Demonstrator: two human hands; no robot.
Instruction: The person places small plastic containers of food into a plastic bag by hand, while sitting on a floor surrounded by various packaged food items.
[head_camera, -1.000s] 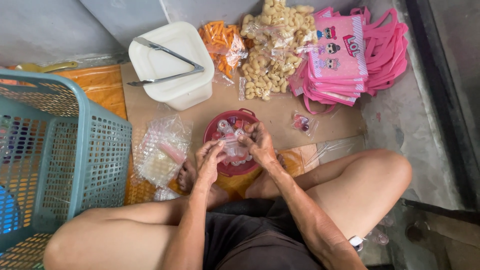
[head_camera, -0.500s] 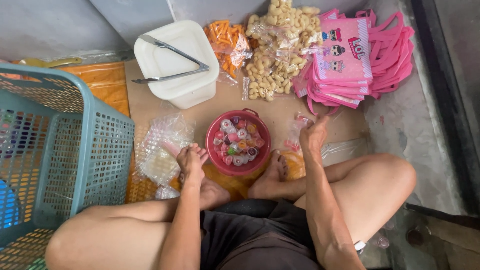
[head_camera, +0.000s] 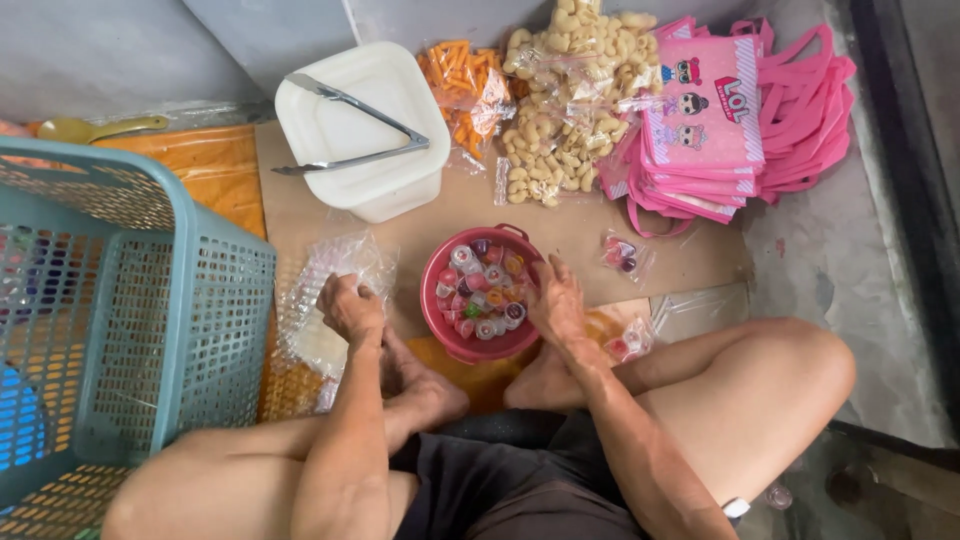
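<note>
Both hands (head_camera: 352, 308) (head_camera: 556, 298) flank bowl (head_camera: 437, 318) rim.

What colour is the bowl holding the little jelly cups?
Red bowl, seen clearly in the head view, beside the right hand.

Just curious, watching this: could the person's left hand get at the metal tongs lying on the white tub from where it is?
Probably yes. The left hand rests on clear plastic bags, and the tongs lie exposed atop the white tub just beyond, with only bare cardboard between.

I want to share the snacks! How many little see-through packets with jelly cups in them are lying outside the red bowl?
2. One packet lies on the cardboard right of the red bowl, below the pink bags. The other packet lies by the right hand. More may be hidden.
</note>
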